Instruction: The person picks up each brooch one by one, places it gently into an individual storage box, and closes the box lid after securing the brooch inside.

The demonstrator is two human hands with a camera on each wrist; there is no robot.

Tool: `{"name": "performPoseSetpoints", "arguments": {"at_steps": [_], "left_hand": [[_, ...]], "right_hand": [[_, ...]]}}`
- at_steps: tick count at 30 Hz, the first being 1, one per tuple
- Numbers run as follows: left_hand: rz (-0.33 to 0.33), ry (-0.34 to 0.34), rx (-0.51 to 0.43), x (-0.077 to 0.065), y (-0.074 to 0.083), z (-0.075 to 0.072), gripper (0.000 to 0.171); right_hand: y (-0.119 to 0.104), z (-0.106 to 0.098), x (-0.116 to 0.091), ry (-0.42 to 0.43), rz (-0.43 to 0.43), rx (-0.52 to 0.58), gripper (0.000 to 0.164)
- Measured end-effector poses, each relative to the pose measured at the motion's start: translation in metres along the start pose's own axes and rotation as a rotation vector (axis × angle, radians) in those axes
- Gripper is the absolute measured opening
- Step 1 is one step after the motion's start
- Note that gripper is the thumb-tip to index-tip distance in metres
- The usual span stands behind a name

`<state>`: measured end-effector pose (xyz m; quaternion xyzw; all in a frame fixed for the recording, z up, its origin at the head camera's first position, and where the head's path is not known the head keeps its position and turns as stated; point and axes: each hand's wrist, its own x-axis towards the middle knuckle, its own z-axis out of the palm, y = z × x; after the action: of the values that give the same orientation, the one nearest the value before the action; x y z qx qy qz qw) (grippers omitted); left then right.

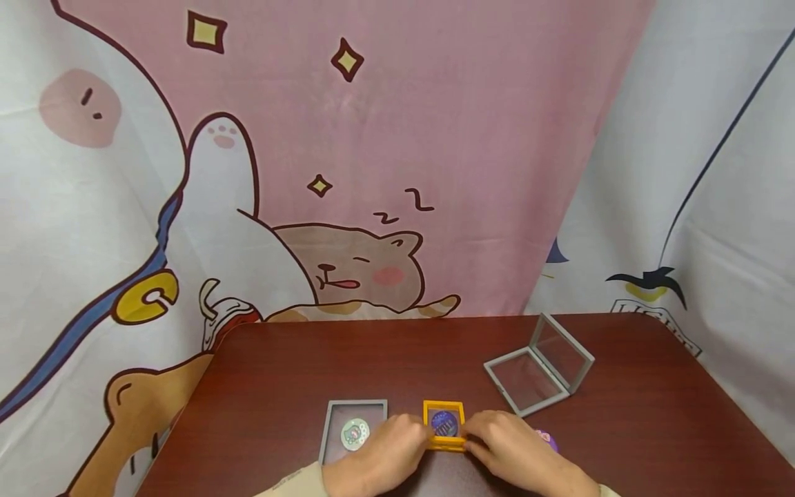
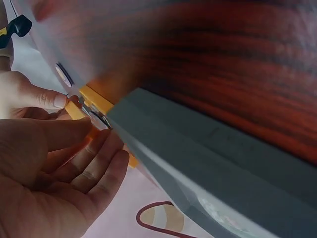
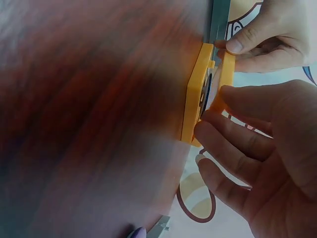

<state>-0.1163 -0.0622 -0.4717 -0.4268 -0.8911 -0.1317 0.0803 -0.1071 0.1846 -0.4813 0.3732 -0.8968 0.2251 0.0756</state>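
Note:
A small square yellow display frame [image 1: 444, 404] lies on the table between both hands, with a round dark-blue badge [image 1: 444, 424] inside it. My left hand [image 1: 396, 450] pinches the frame's upper half at its left side. On the opposite side, my right hand [image 1: 506, 445] holds the same half between thumb and fingers. From the right wrist, the upper half [image 3: 227, 72] stands slightly apart from the lower half [image 3: 194, 94], which rests on the table. Clear film shows between the two.
Left of the hands lies a grey frame [image 1: 357, 402] with a pale green badge [image 1: 355, 434] in it. A larger grey frame [image 1: 506, 398] stands opened at the back right, its lid raised. A purple badge [image 1: 548, 439] is partly hidden behind the right hand.

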Motion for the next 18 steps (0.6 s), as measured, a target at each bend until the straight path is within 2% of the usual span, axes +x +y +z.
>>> {"name": "performPoseSetpoints", "arguments": {"at_steps": [6, 13, 18], "left_hand": [[-0.007, -0.008, 0.035, -0.0012, 0.0010, 0.0023, 0.024], [-0.049, -0.028, 0.043, -0.0001, 0.0017, 0.0061, 0.022], [-0.045, -0.032, 0.069, 0.0013, 0.0021, 0.0064, 0.024]], "right_hand": [[-0.0004, 0.0031, -0.0006, 0.003, -0.003, -0.001, 0.011], [0.0008, 0.0055, -0.0011, 0.016, -0.022, -0.003, 0.016], [0.0013, 0.0077, -0.0016, 0.039, -0.050, -0.006, 0.021]]}}
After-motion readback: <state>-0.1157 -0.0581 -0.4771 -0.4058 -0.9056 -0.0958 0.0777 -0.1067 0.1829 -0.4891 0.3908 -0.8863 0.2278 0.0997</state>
